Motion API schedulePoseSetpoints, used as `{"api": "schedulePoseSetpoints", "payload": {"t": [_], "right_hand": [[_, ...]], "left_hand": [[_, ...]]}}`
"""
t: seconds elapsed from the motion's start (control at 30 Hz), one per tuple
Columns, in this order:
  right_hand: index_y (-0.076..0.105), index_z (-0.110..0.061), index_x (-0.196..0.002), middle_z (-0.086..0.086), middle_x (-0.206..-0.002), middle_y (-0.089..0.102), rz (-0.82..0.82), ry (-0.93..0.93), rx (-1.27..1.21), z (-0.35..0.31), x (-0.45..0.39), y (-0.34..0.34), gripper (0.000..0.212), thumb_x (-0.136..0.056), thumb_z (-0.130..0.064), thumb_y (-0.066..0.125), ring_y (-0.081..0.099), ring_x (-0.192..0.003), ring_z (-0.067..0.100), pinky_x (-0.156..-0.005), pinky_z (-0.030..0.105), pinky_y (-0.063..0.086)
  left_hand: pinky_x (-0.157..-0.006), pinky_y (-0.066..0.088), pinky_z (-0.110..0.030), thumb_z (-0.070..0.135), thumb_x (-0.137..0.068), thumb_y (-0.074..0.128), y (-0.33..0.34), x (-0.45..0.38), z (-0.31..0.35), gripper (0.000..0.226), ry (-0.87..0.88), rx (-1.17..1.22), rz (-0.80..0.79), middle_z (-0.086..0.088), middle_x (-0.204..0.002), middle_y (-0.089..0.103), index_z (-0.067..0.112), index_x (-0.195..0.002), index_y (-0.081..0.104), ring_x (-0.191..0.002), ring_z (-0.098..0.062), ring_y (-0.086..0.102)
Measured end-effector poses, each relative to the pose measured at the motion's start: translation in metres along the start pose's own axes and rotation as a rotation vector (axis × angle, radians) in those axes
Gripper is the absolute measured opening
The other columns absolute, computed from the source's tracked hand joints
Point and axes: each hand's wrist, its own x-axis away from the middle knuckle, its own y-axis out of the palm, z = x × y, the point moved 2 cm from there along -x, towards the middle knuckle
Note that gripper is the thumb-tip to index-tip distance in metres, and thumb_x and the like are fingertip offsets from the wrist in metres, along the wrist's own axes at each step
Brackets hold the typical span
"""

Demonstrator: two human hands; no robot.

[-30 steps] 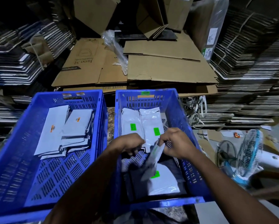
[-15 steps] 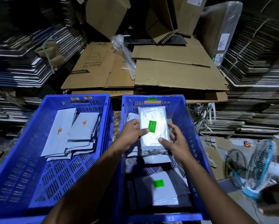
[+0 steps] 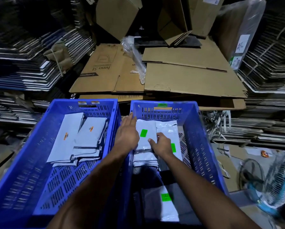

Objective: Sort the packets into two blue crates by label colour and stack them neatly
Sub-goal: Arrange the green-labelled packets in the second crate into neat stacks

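Two blue crates stand side by side. The left crate (image 3: pixel 39 146) holds white packets with orange labels (image 3: pixel 82 139) stacked at its far end. The right crate (image 3: pixel 197 139) holds white packets with green labels. My left hand (image 3: pixel 127 134) lies flat with straight fingers along the left edge of the top green-label packet (image 3: pixel 145 129) on the far left stack. My right hand (image 3: pixel 160 143) presses on that packet's right edge, where it meets the neighbouring stack (image 3: pixel 169 129). Another green-label packet (image 3: pixel 168 202) lies at the crate's near end.
Flattened cardboard sheets (image 3: pixel 188 78) lie just behind the crates, with tall stacks of folded cartons on both sides. A blue table fan (image 3: pixel 273 184) lies on the floor to the right. A clear plastic bag (image 3: pixel 136 60) rests on the cardboard.
The green-label packet held above the crate with both hands has been laid on the far left stack. Both hands now rest at its edges.
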Motion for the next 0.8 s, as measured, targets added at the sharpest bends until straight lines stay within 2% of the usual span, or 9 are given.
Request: {"api": "schedulePoseSetpoints", "payload": {"t": [0.1, 0.2, 0.3, 0.4, 0.43, 0.5, 0.6, 0.7, 0.8], "right_hand": [[0.054, -0.005, -0.127, 0.017, -0.116, 0.062, 0.105, -0.181, 0.242, -0.010, -0.011, 0.000, 0.043, -0.093, -0.031, 0.060, 0.056, -0.112, 0.036, -0.088, 0.038, 0.047], [0.050, -0.007, -0.135, 0.017, -0.134, 0.053, 0.011, -0.400, 0.377, -0.022, -0.026, 0.014, 0.047, -0.095, -0.032, 0.054, 0.045, -0.128, 0.037, -0.103, 0.042, 0.042], [0.021, -0.015, -0.156, 0.013, -0.164, 0.015, -0.207, -0.395, 0.517, -0.022, -0.034, 0.044, 0.060, -0.103, -0.040, 0.032, 0.011, -0.152, 0.031, -0.122, 0.050, 0.013], [-0.002, -0.023, -0.159, 0.006, -0.166, -0.011, -0.224, -0.380, 0.678, -0.014, -0.032, 0.063, 0.067, -0.097, -0.045, 0.008, -0.013, -0.153, 0.026, -0.121, 0.051, -0.007], [-0.004, -0.024, -0.159, 0.005, -0.166, -0.013, -0.208, -0.383, 0.708, -0.012, -0.031, 0.067, 0.068, -0.095, -0.046, 0.006, -0.015, -0.152, 0.025, -0.120, 0.051, -0.009], [-0.004, -0.024, -0.159, 0.004, -0.165, -0.013, -0.193, -0.378, 0.726, -0.006, -0.034, 0.072, 0.065, -0.100, -0.044, 0.019, -0.016, -0.152, 0.026, -0.120, 0.052, -0.010], [0.012, -0.022, -0.159, 0.008, -0.166, 0.003, -0.144, -0.397, 0.711, 0.000, -0.037, 0.081, 0.067, -0.098, -0.041, 0.035, -0.003, -0.153, 0.029, -0.119, 0.054, -0.003], [0.032, -0.019, -0.154, 0.012, -0.163, 0.023, -0.093, -0.432, 0.713, 0.005, -0.036, 0.085, 0.068, -0.091, -0.042, 0.022, 0.015, -0.152, 0.033, -0.118, 0.058, 0.010], [0.015, -0.022, -0.158, 0.008, -0.166, 0.005, -0.147, -0.402, 0.701, 0.004, -0.035, 0.082, 0.077, -0.086, -0.045, 0.002, -0.002, -0.153, 0.029, -0.120, 0.055, -0.001]], "left_hand": [[-0.123, 0.012, -0.033, 0.015, -0.100, 0.041, 0.001, 0.002, -0.004, 0.064, 0.016, 0.016, 0.043, -0.001, -0.167, 0.004, 0.014, -0.158, 0.016, -0.153, -0.021, 0.008], [-0.125, 0.008, -0.034, 0.020, -0.102, 0.036, 0.004, 0.002, -0.004, 0.063, 0.041, -0.034, 0.049, -0.004, -0.167, 0.000, 0.012, -0.159, 0.010, -0.154, -0.021, 0.004], [-0.125, 0.008, -0.037, 0.017, -0.102, 0.036, 0.010, -0.002, -0.003, 0.066, 0.010, 0.028, 0.023, 0.001, -0.167, -0.007, 0.015, -0.159, 0.003, -0.154, -0.017, -0.002], [-0.125, 0.013, -0.043, 0.016, -0.102, 0.034, 0.015, -0.005, -0.009, 0.065, -0.006, 0.111, 0.015, 0.007, -0.167, -0.006, 0.022, -0.159, 0.004, -0.153, -0.013, -0.002], [-0.124, 0.013, -0.044, 0.018, -0.101, 0.034, 0.015, -0.005, -0.010, 0.065, -0.001, 0.137, 0.012, 0.008, -0.167, -0.005, 0.023, -0.159, 0.005, -0.153, -0.013, -0.002], [-0.123, 0.016, -0.046, 0.019, -0.099, 0.035, 0.017, -0.005, -0.013, 0.064, 0.031, 0.180, 0.043, 0.002, -0.167, 0.003, 0.018, -0.159, 0.011, -0.154, -0.017, 0.004], [-0.119, 0.028, -0.051, 0.015, -0.095, 0.043, 0.019, 0.001, -0.014, 0.061, 0.145, 0.173, 0.173, -0.017, -0.161, 0.025, -0.001, -0.152, 0.029, -0.149, -0.030, 0.026], [-0.117, 0.033, -0.050, 0.008, -0.097, 0.050, 0.021, 0.004, -0.015, 0.056, 0.206, 0.131, 0.220, -0.023, -0.156, 0.033, -0.007, -0.148, 0.034, -0.146, -0.032, 0.032], [-0.122, 0.024, -0.045, 0.016, -0.102, 0.042, 0.017, 0.003, -0.014, 0.058, 0.154, 0.155, 0.172, -0.010, -0.164, 0.019, 0.007, -0.156, 0.022, -0.152, -0.021, 0.018]]}}
